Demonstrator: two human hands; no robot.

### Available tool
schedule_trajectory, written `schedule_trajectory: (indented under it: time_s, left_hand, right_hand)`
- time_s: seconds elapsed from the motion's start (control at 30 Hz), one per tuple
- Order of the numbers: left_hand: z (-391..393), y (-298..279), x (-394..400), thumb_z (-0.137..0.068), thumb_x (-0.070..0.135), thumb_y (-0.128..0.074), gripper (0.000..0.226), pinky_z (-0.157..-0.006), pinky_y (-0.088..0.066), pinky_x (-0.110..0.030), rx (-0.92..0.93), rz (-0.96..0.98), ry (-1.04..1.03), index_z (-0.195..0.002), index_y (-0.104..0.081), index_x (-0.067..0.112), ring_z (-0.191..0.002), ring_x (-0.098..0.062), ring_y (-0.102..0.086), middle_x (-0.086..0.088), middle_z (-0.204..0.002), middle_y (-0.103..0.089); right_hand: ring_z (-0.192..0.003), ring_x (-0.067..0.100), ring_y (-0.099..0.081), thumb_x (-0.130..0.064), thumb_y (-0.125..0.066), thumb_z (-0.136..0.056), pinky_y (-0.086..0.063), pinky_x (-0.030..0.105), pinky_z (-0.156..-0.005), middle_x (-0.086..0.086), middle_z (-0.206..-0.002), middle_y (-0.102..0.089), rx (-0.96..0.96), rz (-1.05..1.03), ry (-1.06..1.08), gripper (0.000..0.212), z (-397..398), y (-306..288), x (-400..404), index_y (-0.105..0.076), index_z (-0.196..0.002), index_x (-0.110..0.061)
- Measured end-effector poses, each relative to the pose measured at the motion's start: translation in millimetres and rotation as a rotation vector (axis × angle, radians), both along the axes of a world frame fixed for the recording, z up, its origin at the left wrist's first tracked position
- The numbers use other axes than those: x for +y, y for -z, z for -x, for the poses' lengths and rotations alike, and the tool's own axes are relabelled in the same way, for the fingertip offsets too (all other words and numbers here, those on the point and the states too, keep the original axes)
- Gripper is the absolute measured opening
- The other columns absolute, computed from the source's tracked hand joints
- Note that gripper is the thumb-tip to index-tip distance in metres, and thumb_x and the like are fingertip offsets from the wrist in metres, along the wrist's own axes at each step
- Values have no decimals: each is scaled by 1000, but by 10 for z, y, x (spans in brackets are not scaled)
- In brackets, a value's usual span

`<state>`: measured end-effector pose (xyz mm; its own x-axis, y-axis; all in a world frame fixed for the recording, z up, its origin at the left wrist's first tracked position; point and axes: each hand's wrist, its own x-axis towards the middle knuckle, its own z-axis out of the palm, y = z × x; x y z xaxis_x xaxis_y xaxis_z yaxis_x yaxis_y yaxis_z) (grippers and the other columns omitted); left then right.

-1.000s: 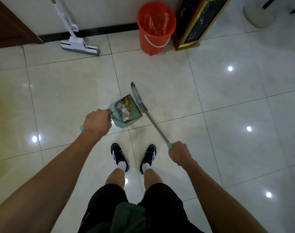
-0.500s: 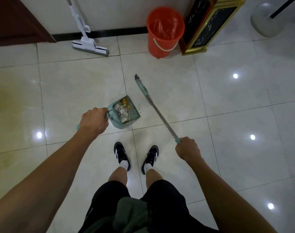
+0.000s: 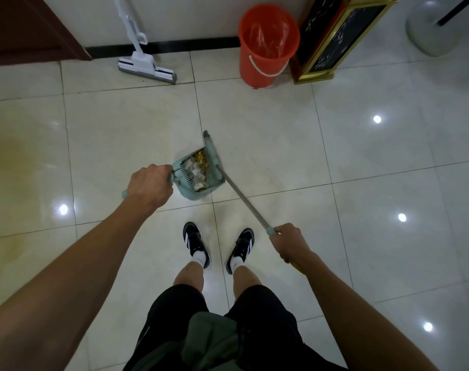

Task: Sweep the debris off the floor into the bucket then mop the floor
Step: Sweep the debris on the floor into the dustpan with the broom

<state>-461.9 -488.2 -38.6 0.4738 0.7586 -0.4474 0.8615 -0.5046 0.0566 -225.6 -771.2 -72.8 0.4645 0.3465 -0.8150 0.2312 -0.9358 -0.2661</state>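
My left hand point(image 3: 149, 188) grips the dustpan point(image 3: 193, 180) full of debris point(image 3: 198, 171); my right hand point(image 3: 289, 243) grips the broom point(image 3: 241, 196), its head against the pan's right side.

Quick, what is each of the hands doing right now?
Left hand: grips the dustpan handle.
Right hand: grips the broom handle.

Both arms reach forward and down, left hand point(image 3: 149, 186) and right hand point(image 3: 289, 243) each fisted

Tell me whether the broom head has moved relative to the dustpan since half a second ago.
Yes. The broom head has swung left, back against the open mouth of the dustpan; earlier a strip of floor showed between them.
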Motion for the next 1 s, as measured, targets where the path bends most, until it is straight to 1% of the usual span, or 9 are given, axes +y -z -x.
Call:
schedule_trajectory:
  time_s: [0.13, 0.27, 0.33, 0.4, 0.5, 0.6, 0.77, 0.87, 1.0]
  left_hand:
    - [140, -56, 29, -91, 22, -59, 15, -67, -44, -36, 15, -3, -15, -105, -65, 22, -80, -34, -63, -10, -89, -65]
    - [321, -82, 67, -90, 23, -59, 15, -70, -49, -38, 38, -9, -35, -103, -65, 22, -80, -34, -63, -9, -89, -64]
    - [391, -68, 91, -90, 22, -60, 15, -69, -49, -38, 38, -13, -48, -104, -65, 22, -79, -34, -63, -9, -88, -64]
    - [435, -43, 100, -90, 21, -59, 16, -69, -49, -37, 35, -9, -58, -105, -65, 22, -79, -34, -63, -9, -87, -64]
    - [448, -14, 108, -90, 21, -58, 15, -67, -47, -37, 31, -10, -58, -103, -65, 22, -79, -35, -63, -10, -87, -63]
    - [411, -22, 115, -90, 20, -59, 12, -68, -48, -37, 31, -7, -39, -100, -64, 21, -78, -35, -63, -10, -86, -63]
    - [361, -73, 90, -87, 16, -60, 12, -63, -40, -35, 41, -5, 20, -98, -64, 18, -73, -33, -59, -7, -79, -56]
    - [400, -120, 128, -88, 16, -59, 12, -63, -38, -35, 49, -9, 28, -99, -64, 19, -68, -29, -50, -6, -77, -52]
    - [576, -143, 145, -90, 17, -58, 15, -65, -41, -34, 41, 9, 12, -103, -64, 21, -78, -32, -61, -10, -89, -63]
  right_hand:
    - [-44, 16, -51, -29, -56, -98, -47, 26, -41, 8, -68, -64, 5, -26, 91, 29, -110, -77, -36, -69, -103, -4]
    - [-54, 20, -61, -21, -51, -95, -48, 24, -39, 10, -80, -67, -120, -30, -17, 32, -97, -81, 109, -66, -119, -7]
    - [-61, 20, -62, -18, -48, -93, -55, 31, -51, 11, -87, -67, -183, -22, -115, 28, -24, -48, 216, -66, -111, -5]
    - [-60, 13, -53, -17, -47, -91, -51, 29, -60, 6, -86, -64, -234, -4, -190, 22, 70, 3, 304, -64, -103, -10]
    - [-58, 10, -45, -12, -49, -88, -38, 23, -58, -7, -73, -49, -262, 21, -266, 20, 217, 52, 441, -62, -103, -16]
    - [-69, 21, -55, -11, -53, -87, -45, 29, -62, -1, -80, -53, -172, 73, -328, 10, 368, 61, 557, -56, -95, -14]
    - [-49, 20, -57, -13, -53, -89, -42, 21, -38, 11, -75, -63, 28, 46, -83, 14, 536, 37, 603, -59, -86, 0]
    - [-37, 16, -53, -16, -52, -92, -43, 21, -37, 12, -66, -63, 39, 26, 53, 22, 519, -52, 548, -63, -83, 1]
    - [-37, 14, -51, -20, -52, -95, -45, 22, -38, 10, -65, -63, 27, -3, 75, 22, 494, -158, 441, -66, -87, -5]
